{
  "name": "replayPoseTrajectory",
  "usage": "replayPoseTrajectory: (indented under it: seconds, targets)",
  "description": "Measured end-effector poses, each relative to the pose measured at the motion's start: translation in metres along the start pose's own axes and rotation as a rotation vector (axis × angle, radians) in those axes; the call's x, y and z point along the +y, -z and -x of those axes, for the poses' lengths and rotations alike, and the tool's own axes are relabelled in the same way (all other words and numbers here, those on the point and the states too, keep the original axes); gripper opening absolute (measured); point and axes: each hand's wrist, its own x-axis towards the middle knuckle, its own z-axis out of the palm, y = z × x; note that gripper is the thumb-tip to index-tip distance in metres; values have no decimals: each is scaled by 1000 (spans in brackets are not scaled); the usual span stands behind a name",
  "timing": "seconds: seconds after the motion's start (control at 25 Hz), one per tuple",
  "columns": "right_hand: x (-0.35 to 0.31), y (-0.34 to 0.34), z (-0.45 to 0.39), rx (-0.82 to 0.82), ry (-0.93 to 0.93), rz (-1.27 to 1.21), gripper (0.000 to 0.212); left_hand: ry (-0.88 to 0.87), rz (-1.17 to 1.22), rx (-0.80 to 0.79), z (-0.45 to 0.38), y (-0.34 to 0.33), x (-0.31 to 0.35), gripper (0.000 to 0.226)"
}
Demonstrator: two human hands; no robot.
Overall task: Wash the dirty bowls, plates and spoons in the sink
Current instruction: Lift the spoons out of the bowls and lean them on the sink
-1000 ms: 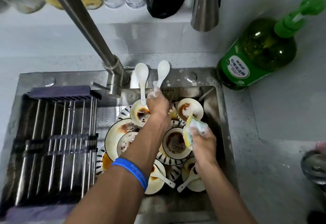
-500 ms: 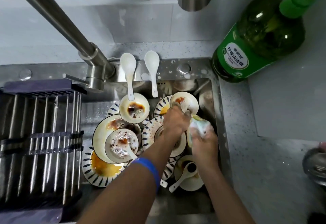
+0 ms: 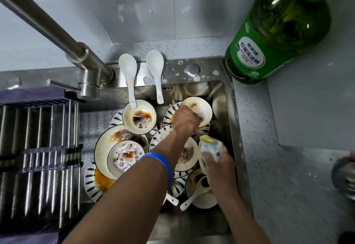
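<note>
Dirty bowls, plates and spoons fill the sink (image 3: 229, 97), which takes up the middle of the view. At 9 o'clock a metal drying rack (image 3: 40, 147) spans the sink's left part. At 1 o'clock a green detergent bottle (image 3: 276, 30) stands on the counter (image 3: 307, 109) at the sink's corner. The faucet (image 3: 57, 38) reaches in from 10 o'clock. A large sauce-smeared plate (image 3: 104, 145) lies left of centre, with a foamy bowl (image 3: 124, 155) on it and another stained bowl (image 3: 139, 116) toward 12 o'clock. The left hand (image 3: 185, 118), fingers curled, reaches into a small bowl (image 3: 199, 109) at the back right; what it pinches, I cannot tell. The right hand (image 3: 217, 159) grips a soapy sponge (image 3: 208, 143). Two white spoons (image 3: 127, 68) rest on the back rim at 12 o'clock.
</note>
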Motion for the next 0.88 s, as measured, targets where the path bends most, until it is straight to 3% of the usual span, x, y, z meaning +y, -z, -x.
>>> replayPoseTrajectory:
  seconds: [0.04,0.16,0.28,0.36,0.48,0.56,0.64,0.72,0.88]
  targets:
    - [-2,0,0,3,-18,-21,27,-83,-95,20,3,5,2,34]
    - [-10,2,4,45,-62,-107,34,-215,62,-96,18,16,-10,34]
    - [-34,9,14,82,155,-80,40,-214,-94,-135,50,58,-39,17]
    - [-57,7,7,-19,313,157,49,-279,-178,-151,84,92,-62,16]
    - [-101,-4,-10,-343,621,756,69,-490,-361,-76,134,140,-81,5]
    - [-124,-12,-7,-520,798,1019,74,-560,-402,-16,152,162,-81,13]
    - [-141,-20,4,-485,820,1004,67,-628,-424,17,166,184,-84,28]
    - [-151,-31,21,-370,888,1082,63,-672,-468,71,178,198,-90,27]
    - [-165,-41,48,-352,948,1057,50,-703,-465,155,195,205,-113,22]
